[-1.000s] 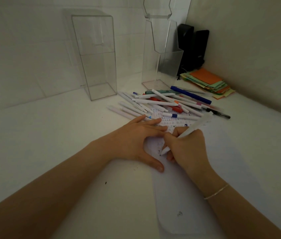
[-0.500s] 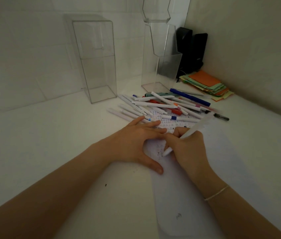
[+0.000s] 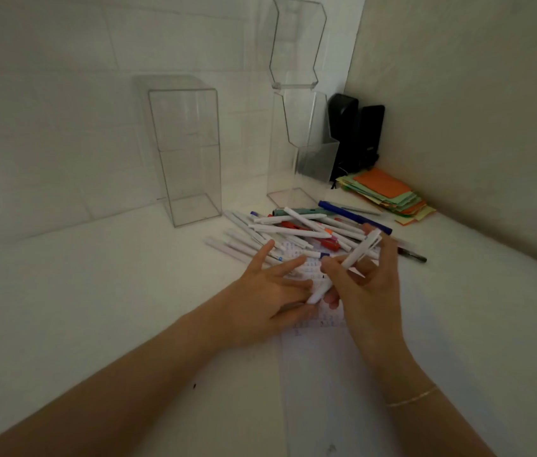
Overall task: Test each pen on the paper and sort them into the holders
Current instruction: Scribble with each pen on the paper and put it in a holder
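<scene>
My right hand (image 3: 367, 291) holds a white pen (image 3: 357, 255) lifted off the sheet of paper (image 3: 333, 374), its lower tip near my left fingers. My left hand (image 3: 267, 291) hovers just over the paper with fingers spread, touching the pen's lower end. Small test scribbles mark the paper's far part. A heap of pens (image 3: 303, 227), mostly white with a few red, blue and teal ones, lies beyond the hands. Two clear acrylic holders stand behind: a box-shaped holder (image 3: 188, 153) at the left and a taller holder (image 3: 293, 136) at the right.
Coloured paper notes (image 3: 389, 196) are stacked in the back right corner beside two black objects (image 3: 356, 133). Walls close the desk at the back and right. A black pen (image 3: 413, 255) lies to the right of the heap.
My right hand has lifted the white pen off the paper and tilted it upward. My left hand rose from flat on the sheet and spread its fingers toward the pen's tip.
</scene>
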